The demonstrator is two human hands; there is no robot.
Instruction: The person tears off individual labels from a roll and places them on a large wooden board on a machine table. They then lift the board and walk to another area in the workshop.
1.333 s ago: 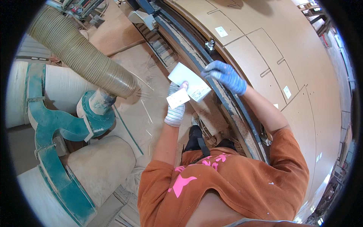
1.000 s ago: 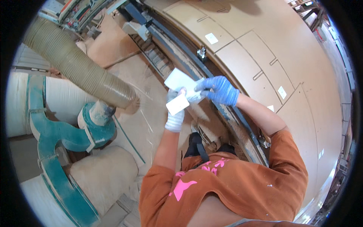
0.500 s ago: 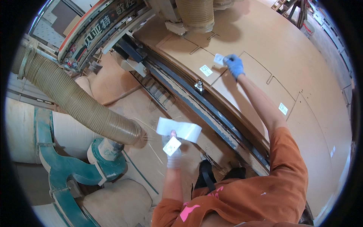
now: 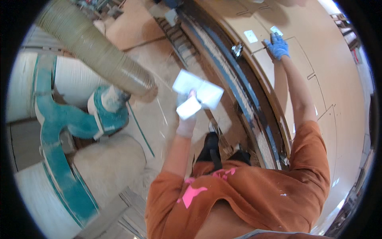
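My left hand (image 4: 186,126), in a pale glove, is closed around a strip of white labels (image 4: 209,95) out over the floor. One white label (image 4: 188,108) lies across the front of that hand. Off to the right, my right hand (image 4: 278,48), in a blue glove, rests on the large brown board (image 4: 334,75) with its fingers spread. Its fingertips touch the lower edge of a small white label (image 4: 275,30) lying on the board. Another white label (image 4: 250,36) is stuck just left of that hand. Thin cut lines divide the board into panels.
The machine bed's long rail (image 4: 223,59) runs along the board's near side, with a metal fitting (image 4: 237,49) on it. A ribbed hose (image 4: 95,47) hangs at upper left. Green ducting (image 4: 59,111) and pale bags (image 4: 111,159) stand at left.
My view has swung so the scene shifts. My right hand has put down the label it held and now lies spread on the board. My left hand still holds the label strip.
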